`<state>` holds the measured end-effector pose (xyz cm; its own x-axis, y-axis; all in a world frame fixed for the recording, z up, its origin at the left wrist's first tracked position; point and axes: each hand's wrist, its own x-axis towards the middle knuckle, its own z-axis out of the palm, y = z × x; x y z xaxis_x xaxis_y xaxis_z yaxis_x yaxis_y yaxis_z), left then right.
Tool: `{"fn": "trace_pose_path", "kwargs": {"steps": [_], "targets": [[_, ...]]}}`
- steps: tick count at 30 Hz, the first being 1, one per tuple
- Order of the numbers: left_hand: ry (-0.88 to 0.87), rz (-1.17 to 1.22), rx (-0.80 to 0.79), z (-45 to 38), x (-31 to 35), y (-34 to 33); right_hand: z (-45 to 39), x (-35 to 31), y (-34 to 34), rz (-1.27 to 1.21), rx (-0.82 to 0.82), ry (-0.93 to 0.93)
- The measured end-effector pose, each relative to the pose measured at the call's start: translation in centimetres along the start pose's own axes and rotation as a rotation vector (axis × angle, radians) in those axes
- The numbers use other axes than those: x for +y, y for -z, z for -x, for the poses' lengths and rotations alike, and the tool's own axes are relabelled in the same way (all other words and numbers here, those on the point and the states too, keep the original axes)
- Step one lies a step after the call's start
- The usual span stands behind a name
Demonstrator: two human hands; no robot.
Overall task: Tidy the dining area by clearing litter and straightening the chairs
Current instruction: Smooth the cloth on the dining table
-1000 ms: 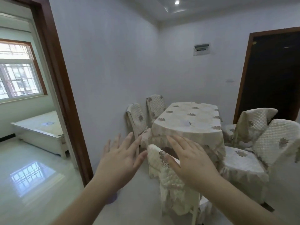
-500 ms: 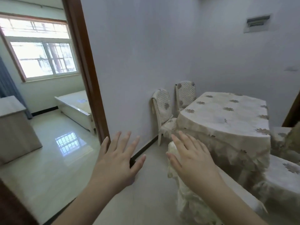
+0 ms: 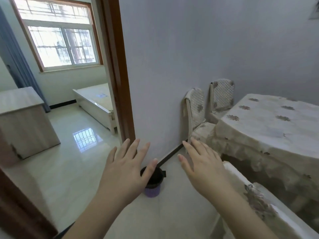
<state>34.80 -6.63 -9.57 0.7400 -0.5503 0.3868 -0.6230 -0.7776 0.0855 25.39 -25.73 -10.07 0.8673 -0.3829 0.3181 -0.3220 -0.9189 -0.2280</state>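
Here both hands, left (image 3: 126, 171) and right (image 3: 204, 165), hung spread and empty; a purple wastebasket (image 3: 152, 183) stood just below the left grip.

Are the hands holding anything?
No. The left hand and right hand are both open and empty, fingers spread in the air above the floor and the little bin.

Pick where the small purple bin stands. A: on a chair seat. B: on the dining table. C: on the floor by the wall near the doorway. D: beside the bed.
C: the purple bin stands on the floor tiles at the wall's base, just past the door frame.
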Motion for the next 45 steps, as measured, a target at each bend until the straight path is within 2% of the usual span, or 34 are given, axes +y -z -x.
{"fn": "trace_pose_path", "kwargs": {"steps": [4,8,16,23,29,39,45], "targets": [[-0.03,-0.073,-0.066,-4.1,-2.5,-2.6,-3.2,-0.4,-2.7,0.011,-0.034,0.0],[-0.095,-0.121,-0.044,-8.1,-2.9,-5.6,-7.2,0.7,-5.1,0.093,-0.031,-0.018],[-0.108,-0.172,-0.109,-19.3,-0.2,-13.6,-16.2,7.9,-8.9,0.15,0.047,-0.058],[-0.141,-0.104,-0.178,-28.3,3.9,-17.4,-24.1,14.7,-10.5,0.081,0.01,-0.097],[-0.185,-0.063,-0.193,-35.2,5.1,-21.1,-29.9,17.5,-13.0,0.097,0.013,-0.163],[-0.325,0.078,-0.191,-48.6,3.0,-30.2,-42.0,20.4,-18.9,0.185,-0.006,-0.284],[-0.446,0.239,-0.22,-56.9,2.7,-33.7,-47.3,22.3,-20.2,0.244,0.005,-0.392]]}}
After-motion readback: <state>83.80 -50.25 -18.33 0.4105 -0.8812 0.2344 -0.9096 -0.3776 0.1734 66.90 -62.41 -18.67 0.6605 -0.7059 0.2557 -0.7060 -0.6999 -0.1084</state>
